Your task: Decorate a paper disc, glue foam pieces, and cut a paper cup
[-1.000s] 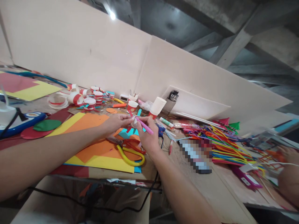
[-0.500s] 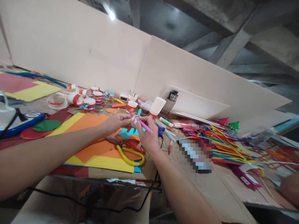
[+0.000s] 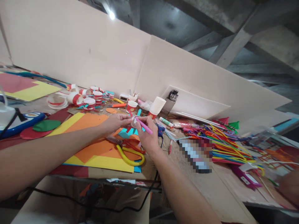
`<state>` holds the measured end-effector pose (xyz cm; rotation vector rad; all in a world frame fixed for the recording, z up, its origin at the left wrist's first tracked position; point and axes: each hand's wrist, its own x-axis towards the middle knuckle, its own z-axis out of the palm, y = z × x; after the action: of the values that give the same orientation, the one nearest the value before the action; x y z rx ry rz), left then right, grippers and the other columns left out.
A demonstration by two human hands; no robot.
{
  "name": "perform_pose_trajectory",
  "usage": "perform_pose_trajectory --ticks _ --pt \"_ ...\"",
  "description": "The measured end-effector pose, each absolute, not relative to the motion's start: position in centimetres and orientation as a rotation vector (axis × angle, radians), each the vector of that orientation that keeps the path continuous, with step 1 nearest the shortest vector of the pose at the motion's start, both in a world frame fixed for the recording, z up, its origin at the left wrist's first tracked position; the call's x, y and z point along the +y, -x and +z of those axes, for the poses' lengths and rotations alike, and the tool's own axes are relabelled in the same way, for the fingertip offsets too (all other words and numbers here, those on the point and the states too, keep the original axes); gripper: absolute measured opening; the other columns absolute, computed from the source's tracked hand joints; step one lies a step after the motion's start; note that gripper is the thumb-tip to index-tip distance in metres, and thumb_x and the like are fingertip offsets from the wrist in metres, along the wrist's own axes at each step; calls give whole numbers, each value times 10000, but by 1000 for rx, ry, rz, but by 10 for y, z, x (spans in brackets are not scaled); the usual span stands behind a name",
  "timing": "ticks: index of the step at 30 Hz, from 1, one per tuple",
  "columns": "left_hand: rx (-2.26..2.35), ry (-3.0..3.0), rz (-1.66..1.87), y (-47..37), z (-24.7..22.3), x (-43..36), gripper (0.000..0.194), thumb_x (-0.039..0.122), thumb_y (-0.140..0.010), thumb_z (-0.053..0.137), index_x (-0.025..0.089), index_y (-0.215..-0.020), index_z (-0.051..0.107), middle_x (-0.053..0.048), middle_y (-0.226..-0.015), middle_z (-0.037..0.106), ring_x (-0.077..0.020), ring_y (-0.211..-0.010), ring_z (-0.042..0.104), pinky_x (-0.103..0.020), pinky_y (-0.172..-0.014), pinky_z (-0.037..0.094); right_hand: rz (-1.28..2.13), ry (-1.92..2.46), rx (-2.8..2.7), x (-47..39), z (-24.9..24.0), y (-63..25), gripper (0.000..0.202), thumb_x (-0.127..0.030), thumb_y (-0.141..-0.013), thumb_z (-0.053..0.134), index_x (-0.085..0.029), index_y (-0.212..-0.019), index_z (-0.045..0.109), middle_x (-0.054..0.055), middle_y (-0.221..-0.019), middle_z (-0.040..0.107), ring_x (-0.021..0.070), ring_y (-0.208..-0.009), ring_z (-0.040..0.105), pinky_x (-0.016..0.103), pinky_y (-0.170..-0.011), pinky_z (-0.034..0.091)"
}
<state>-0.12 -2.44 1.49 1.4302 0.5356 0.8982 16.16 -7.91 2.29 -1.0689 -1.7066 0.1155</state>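
Well, the left hand (image 3: 116, 123) pinched the cup piece (image 3: 134, 123) at its nine o'clock edge, while the right hand (image 3: 149, 132) gripped a pink pen (image 3: 144, 126), tip right there, though contact I couldn't tell. Between them, a blue strip (image 3: 139, 112) pointed to one o'clock; scissors (image 3: 121, 155) lay at six. To my eye, a firm pinch and light, slow pen pressure suited it.

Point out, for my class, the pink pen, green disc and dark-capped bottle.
Pink pen (image 3: 145, 127): head view, on its barrel.
Green disc (image 3: 46, 125): head view, on its upper face.
Dark-capped bottle (image 3: 169, 104): head view, on its body.
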Motion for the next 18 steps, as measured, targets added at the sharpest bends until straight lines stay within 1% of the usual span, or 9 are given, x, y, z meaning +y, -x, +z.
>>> perform_pose_trajectory --ticks 5,11,18 --pt "510 -1415 900 1 13 -23 355 456 -739 696 144 -906 718 -80 -892 712 -172 -805 623 -288 -762 470 109 1061 -1715 -79 24 -161 105 -265 -843 561 -207 -927 586 44 -904 664 178 -836 621 331 -772 503" --pt "521 -1428 890 2 11 -22 349 448 -762 678 135 -916 705 -71 -876 701 -156 -795 617 -271 -758 465 110 1070 -1736 -80 24 -161 109 -282 -850 564 -210 -927 593 46 -907 671 177 -813 617 332 -755 501" --pt "522 -1441 888 2 12 -22 359 464 -766 667 133 -902 698 -65 -862 692 -163 -795 614 -276 -753 467 101 1065 -1750 -81 24 -161 112 -296 -852 566 -212 -922 592 46 -906 674 178 -806 614 337 -754 500"
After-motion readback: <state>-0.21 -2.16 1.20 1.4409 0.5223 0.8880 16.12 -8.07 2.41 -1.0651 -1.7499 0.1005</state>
